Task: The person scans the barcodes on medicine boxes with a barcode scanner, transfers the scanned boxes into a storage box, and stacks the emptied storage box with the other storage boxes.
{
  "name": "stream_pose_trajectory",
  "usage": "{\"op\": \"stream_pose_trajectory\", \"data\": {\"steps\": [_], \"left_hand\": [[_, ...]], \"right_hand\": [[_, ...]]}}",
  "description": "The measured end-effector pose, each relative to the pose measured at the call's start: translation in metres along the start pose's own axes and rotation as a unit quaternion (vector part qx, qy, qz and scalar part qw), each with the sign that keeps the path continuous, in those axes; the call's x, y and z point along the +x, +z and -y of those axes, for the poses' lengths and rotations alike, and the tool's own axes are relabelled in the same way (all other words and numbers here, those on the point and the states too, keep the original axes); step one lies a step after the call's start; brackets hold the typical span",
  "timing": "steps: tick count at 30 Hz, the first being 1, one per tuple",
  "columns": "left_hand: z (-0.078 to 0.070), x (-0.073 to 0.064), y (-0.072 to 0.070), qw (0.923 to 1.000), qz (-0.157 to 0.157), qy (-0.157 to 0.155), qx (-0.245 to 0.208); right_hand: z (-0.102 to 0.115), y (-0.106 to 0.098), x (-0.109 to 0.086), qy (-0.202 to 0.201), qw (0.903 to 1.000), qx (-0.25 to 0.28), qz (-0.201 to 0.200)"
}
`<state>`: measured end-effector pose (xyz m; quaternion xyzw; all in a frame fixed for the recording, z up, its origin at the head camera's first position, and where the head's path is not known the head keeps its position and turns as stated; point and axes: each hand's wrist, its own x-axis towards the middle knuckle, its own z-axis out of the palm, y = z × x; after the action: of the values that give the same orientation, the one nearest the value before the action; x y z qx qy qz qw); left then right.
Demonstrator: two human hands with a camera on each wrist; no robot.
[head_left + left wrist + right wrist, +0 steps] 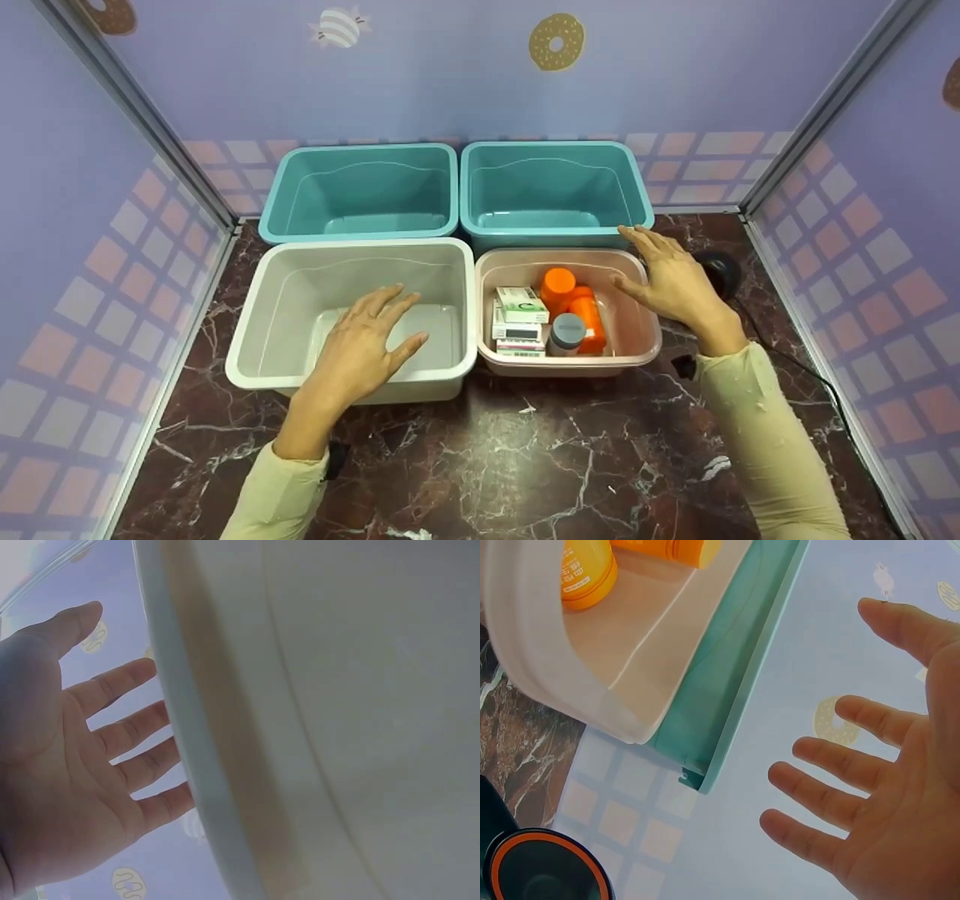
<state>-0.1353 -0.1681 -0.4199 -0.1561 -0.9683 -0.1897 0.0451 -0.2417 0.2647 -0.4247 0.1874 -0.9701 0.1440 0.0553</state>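
In the head view my left hand [358,352] hovers over the front of a grey-white bin [247,322], fingers spread and holding nothing. The left wrist view shows the same palm [75,772] beside the bin's rim [199,757]. Over the right edge of a smaller pale pink bin [637,356] is my right hand [671,285], its fingers extended and grasping nothing. Inside the pink bin stand stacked medicine boxes [521,307], orange bottles [592,319] and a grey-capped bottle [568,332]. The right wrist view has the open palm [885,795] apart from the bin.
Two teal bins, one at back left [360,232] and one at back right [555,238], stand behind the front pair. A black round device [720,274] with a cable [810,367] lies to the right. Beneath is a dark marbled tabletop [525,465], with patterned walls around it.
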Motion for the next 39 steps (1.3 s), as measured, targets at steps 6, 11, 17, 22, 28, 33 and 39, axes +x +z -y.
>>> {"op": "stream_pose_trajectory", "data": {"steps": [6, 11, 17, 22, 28, 33, 39], "left_hand": [[-0.003, -0.001, 0.003, 0.9999, -0.009, 0.013, -0.003], [-0.006, -0.003, 0.007, 0.9991, -0.027, 0.033, -0.006], [-0.012, -0.006, 0.01, 0.9982, -0.032, 0.05, -0.008], [-0.016, -0.007, 0.014, 0.9973, -0.031, 0.064, -0.016], [-0.019, -0.008, 0.017, 0.9969, -0.018, 0.07, -0.031], [-0.021, -0.009, 0.021, 0.996, -0.014, 0.077, -0.042], [-0.023, -0.011, 0.026, 0.9948, -0.018, 0.085, -0.053]], "right_hand": [[0.004, 0.001, -0.001, -0.007, 0.9998, 0.019, -0.004], [0.008, 0.004, 0.0, -0.01, 0.9995, 0.03, -0.007], [0.013, 0.009, 0.001, -0.015, 0.9992, 0.037, 0.002], [0.018, 0.014, 0.001, -0.027, 0.9986, 0.046, 0.006], [0.024, 0.022, 0.004, -0.045, 0.9973, 0.058, 0.01], [0.03, 0.027, 0.007, -0.055, 0.9959, 0.072, 0.011], [0.037, 0.034, 0.009, -0.079, 0.993, 0.087, 0.01]]}}
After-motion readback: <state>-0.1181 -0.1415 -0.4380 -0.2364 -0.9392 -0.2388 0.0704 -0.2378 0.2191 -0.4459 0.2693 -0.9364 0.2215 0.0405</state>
